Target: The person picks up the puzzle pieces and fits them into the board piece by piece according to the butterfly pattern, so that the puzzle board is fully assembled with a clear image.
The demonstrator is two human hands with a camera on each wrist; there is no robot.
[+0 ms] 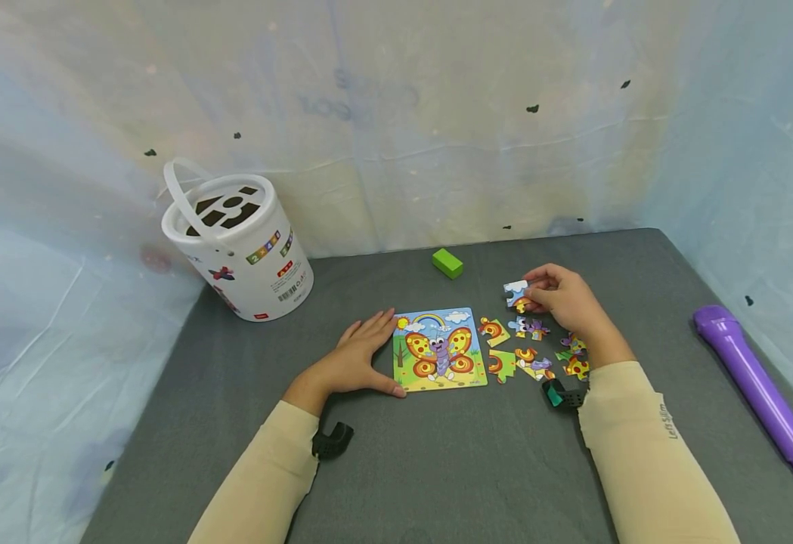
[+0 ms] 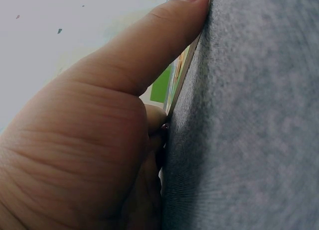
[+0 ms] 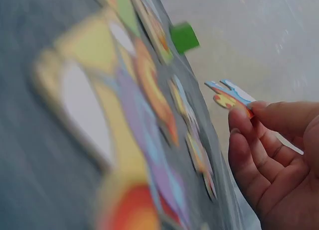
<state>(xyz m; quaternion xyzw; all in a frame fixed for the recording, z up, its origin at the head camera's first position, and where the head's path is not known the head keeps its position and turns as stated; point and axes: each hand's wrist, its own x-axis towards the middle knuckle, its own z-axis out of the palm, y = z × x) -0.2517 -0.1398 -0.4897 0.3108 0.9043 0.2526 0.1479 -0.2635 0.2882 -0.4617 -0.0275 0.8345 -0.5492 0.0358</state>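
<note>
My left hand point(image 1: 355, 359) lies spread at the left side of a square butterfly picture board point(image 1: 440, 378), its fingertips at the top left corner and its thumb at the lower left corner. In the left wrist view the thumb point(image 2: 144, 46) runs along the board's edge, close to the grey cloth. Between thumb and fingers, my right hand point(image 1: 562, 298) pinches a jigsaw piece point(image 1: 515, 293) with blue sky and a bit of rainbow. The right wrist view shows this piece point(image 3: 232, 95) held above the table. Several loose jigsaw pieces point(image 1: 503, 365) lie right of the board.
A green block point(image 1: 447, 263) lies behind the board. At the back left stands a white lidded bucket point(image 1: 260, 272) with a handle. A purple tube-like object point(image 1: 757, 385) lies along the right side of the grey table point(image 1: 423, 468). Sheeting hangs behind and at both sides.
</note>
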